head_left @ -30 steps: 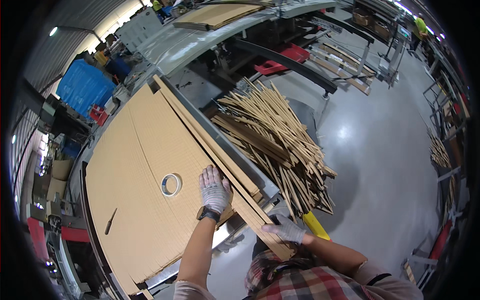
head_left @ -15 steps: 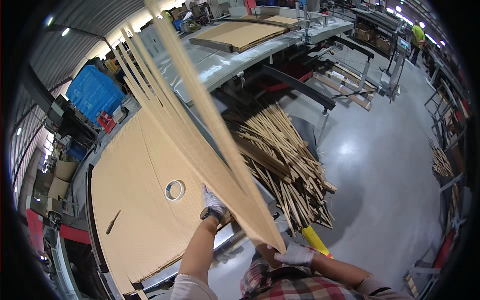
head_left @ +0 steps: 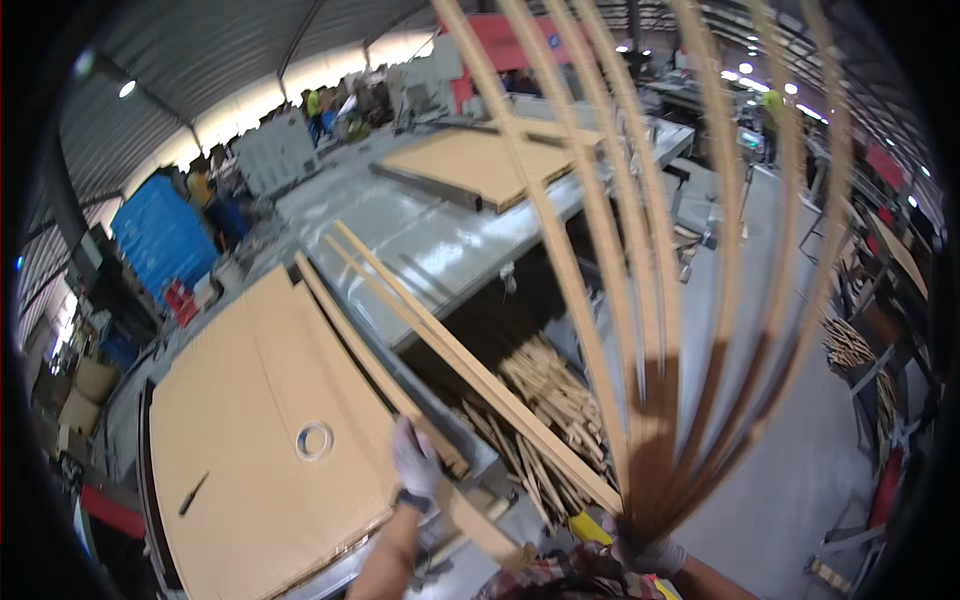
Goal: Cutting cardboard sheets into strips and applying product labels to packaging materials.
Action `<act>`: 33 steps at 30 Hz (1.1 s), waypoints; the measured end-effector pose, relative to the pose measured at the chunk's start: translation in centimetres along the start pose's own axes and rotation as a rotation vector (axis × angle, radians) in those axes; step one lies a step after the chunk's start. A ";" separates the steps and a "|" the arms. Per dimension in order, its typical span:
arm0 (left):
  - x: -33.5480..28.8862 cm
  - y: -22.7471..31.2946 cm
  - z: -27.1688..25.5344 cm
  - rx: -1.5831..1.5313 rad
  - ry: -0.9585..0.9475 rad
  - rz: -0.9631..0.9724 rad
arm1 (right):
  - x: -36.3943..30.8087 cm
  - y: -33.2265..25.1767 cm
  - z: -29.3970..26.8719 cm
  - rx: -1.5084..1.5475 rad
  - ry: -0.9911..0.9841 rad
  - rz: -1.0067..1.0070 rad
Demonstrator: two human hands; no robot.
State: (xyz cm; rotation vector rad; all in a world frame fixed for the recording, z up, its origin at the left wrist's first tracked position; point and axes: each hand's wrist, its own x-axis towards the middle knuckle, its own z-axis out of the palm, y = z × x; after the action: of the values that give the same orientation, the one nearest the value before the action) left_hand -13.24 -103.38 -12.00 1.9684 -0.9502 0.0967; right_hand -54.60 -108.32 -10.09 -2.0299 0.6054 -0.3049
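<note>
Low at the center right, my right hand (head_left: 645, 552) in a pale glove is closed around the lower ends of several long, thin wooden strips (head_left: 655, 400). Their upper parts fan out, blurred, toward the top of the view. My gloved left hand (head_left: 415, 465) has its fingers stretched out beside the right edge of a stack of tan sheets (head_left: 260, 400). A short tan strip (head_left: 480, 530) passes close to that hand; contact is unclear. On the stack lie a roll of tape (head_left: 314, 440) and a dark-handled tool (head_left: 194, 494). Two more long strips (head_left: 470, 365) slant up leftward from near my right hand.
Behind the stack stands a grey worktable (head_left: 400, 240) with tan panels (head_left: 480, 165) on it. A heap of loose wooden strips (head_left: 555, 395) lies below, beyond my hands. A blue-covered object (head_left: 165, 235) stands at the left. Racks line the right side.
The strips held together on a slant have spread into a fan and swung right with my right hand. My left hand has come off the bundle. The view has shifted.
</note>
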 end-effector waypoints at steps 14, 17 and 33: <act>-6.6 26.8 21.7 -2.138 -0.558 -0.900 | 9.7 -5.5 -20.2 -0.830 0.130 0.367; -5.3 27.9 25.1 -2.132 -0.525 -0.814 | 6.7 -0.3 -24.4 -0.999 0.169 0.247; 22.2 34.8 42.3 -2.309 -0.422 -0.717 | 16.8 14.2 -39.3 -0.832 0.437 0.244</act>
State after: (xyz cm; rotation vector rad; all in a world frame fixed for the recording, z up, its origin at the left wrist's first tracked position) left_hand -32.78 -158.38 -2.64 -0.0525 -0.0411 -1.2483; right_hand -62.11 -152.18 -2.87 -2.6505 1.4211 -0.3943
